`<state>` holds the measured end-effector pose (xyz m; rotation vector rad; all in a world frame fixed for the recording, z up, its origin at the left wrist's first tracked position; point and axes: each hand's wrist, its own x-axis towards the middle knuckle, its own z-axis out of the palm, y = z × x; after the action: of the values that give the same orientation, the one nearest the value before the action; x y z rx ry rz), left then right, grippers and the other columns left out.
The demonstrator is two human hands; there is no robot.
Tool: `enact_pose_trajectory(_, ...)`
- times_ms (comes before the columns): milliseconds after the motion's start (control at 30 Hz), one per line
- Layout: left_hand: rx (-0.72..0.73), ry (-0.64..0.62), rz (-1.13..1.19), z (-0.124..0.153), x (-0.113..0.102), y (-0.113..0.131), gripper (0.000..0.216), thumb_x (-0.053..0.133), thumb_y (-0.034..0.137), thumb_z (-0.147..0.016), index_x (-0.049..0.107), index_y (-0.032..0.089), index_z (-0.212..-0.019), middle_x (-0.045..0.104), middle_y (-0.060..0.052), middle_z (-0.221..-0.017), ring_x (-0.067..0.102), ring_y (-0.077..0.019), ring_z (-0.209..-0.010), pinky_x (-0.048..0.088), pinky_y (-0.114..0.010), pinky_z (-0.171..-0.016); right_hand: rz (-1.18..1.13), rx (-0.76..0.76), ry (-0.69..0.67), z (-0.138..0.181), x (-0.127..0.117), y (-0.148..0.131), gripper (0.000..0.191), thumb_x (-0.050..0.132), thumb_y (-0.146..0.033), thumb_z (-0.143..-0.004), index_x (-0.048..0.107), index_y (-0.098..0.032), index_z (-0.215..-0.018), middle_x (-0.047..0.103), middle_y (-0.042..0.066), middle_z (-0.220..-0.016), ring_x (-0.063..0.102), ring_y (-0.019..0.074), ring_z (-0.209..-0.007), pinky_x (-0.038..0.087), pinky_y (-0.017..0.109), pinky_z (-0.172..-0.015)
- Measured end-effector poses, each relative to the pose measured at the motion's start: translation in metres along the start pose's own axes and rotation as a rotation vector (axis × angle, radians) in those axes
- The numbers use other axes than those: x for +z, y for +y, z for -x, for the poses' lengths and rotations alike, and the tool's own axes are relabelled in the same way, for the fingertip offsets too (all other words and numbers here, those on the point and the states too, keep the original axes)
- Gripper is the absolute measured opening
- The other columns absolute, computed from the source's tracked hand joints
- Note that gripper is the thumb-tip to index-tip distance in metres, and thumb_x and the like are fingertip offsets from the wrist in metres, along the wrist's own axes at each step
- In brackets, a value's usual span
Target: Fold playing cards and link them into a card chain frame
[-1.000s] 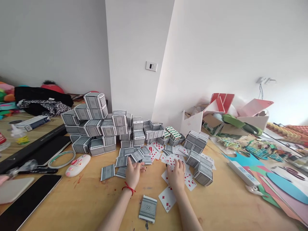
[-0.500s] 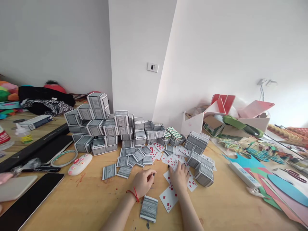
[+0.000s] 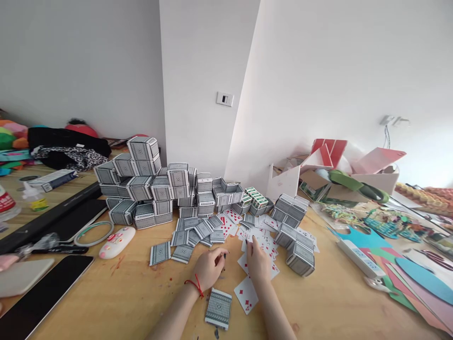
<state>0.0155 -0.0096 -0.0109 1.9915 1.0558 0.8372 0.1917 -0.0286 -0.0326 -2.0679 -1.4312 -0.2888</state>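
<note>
The stack of card boxes (image 3: 141, 184) stood piled several high against the white wall (image 3: 198, 85), and it looked the likeliest thing to suffer: a bump of the tabletop (image 3: 336, 302) or a sweep of a forearm toward it could have tipped the top box off. Nearer, loose folded boxes (image 3: 297, 245) leaned beside the right hand (image 3: 257, 264), close enough that a careless pull could have knocked them over. That hand lay on the scattered face-up playing cards (image 3: 262, 243), fingers spread flat, and dragging them might have slid several off together. The left hand (image 3: 209, 268) had its grip curled, fingertips drawn near the thumb; whether it pinched a card I could not tell. A small deck (image 3: 218, 308), backs up, lay just below both hands, where a wrist could have scattered it

The tabletop was pale wood, marked with red smears, crowded with face-down cards (image 3: 198, 229), a dark keyboard (image 3: 46, 219), a white computer mouse (image 3: 116, 235), a power strip (image 3: 359, 257) and coloured paper cutouts (image 3: 421, 274). A wall switch (image 3: 224, 98) sat on the corner pillar
</note>
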Motion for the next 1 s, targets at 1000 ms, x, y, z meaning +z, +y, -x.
enact_pose_trajectory(1000, 0.023, 0.047, 0.038, 0.004, -0.008, 0.007, 0.028, 0.040, 0.043, -0.079, 0.055, 0.020, -0.082, 0.057, 0.002, -0.051, 0.054, -0.0130, -0.049, 0.035, -0.020, -0.048, 0.158, -0.001, -0.242, -0.001, 0.012, 0.004, 0.055, 0.039, -0.045, -0.079, 0.047, -0.008, -0.119, 0.043, 0.020, -0.126, 0.031, 0.0325, -0.120, 0.026, 0.042, -0.093)
